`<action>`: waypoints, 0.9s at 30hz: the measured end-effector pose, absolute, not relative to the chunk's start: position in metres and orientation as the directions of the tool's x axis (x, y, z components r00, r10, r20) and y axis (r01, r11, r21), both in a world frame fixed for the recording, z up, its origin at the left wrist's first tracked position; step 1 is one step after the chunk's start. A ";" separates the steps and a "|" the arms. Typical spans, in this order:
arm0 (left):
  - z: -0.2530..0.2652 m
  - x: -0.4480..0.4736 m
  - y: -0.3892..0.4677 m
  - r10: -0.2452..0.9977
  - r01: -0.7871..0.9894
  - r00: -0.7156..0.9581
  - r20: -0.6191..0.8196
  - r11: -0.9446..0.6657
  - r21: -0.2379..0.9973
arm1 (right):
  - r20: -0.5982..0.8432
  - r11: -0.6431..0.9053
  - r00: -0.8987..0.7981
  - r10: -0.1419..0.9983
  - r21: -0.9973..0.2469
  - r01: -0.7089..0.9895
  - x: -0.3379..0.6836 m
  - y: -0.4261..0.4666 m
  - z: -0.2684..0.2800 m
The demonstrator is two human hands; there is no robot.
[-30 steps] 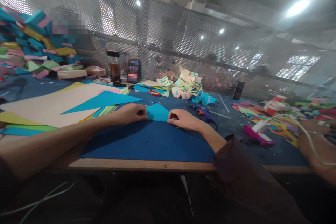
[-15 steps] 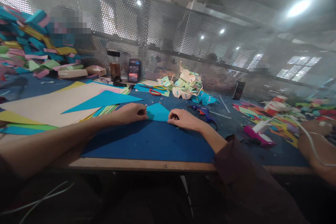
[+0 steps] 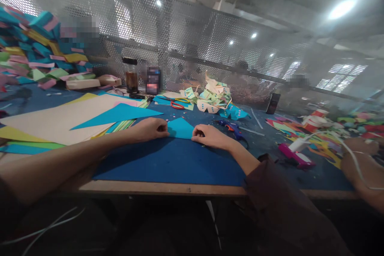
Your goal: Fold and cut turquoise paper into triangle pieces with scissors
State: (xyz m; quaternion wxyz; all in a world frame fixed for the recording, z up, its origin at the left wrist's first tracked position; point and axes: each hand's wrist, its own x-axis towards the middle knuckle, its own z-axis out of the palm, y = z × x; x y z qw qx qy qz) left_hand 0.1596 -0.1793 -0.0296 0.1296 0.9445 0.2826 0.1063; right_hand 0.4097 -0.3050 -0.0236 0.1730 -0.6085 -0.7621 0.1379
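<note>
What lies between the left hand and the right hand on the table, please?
In the head view, a piece of blue paper lies between the left hand and the right hand, one corner pointing away from the person.

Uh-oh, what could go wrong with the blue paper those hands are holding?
The blue paper might wrinkle or tear if the left hand and right hand pull unevenly, since they pinch opposite ends. Also, the right hand could bump the glue gun lying close by; I can't tell whether it's hot.
</note>
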 end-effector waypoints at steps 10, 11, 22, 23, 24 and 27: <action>-0.029 0.160 -0.179 0.564 0.515 0.819 0.111 -0.805 0.294 | 0.101 0.228 -0.204 0.974 -0.422 0.878 0.411 -0.304 -0.025; -0.028 0.160 -0.179 0.561 0.512 0.820 0.110 -0.806 0.295 | 0.102 0.229 -0.206 0.973 -0.420 0.878 0.411 -0.304 -0.025; -0.029 0.159 -0.180 0.569 0.517 0.816 0.103 -0.798 0.309 | 0.109 0.243 -0.217 0.970 -0.418 0.875 0.412 -0.304 -0.027; -0.029 0.160 -0.179 0.568 0.518 0.816 0.105 -0.800 0.303 | 0.110 0.245 -0.219 0.969 -0.417 0.875 0.412 -0.304 -0.027; -0.029 0.160 -0.179 0.566 0.517 0.817 0.107 -0.803 0.297 | 0.109 0.247 -0.221 0.969 -0.418 0.875 0.412 -0.304 -0.027; -0.031 0.160 -0.178 0.561 0.514 0.821 0.108 -0.808 0.287 | 0.106 0.246 -0.222 0.969 -0.420 0.873 0.413 -0.303 -0.027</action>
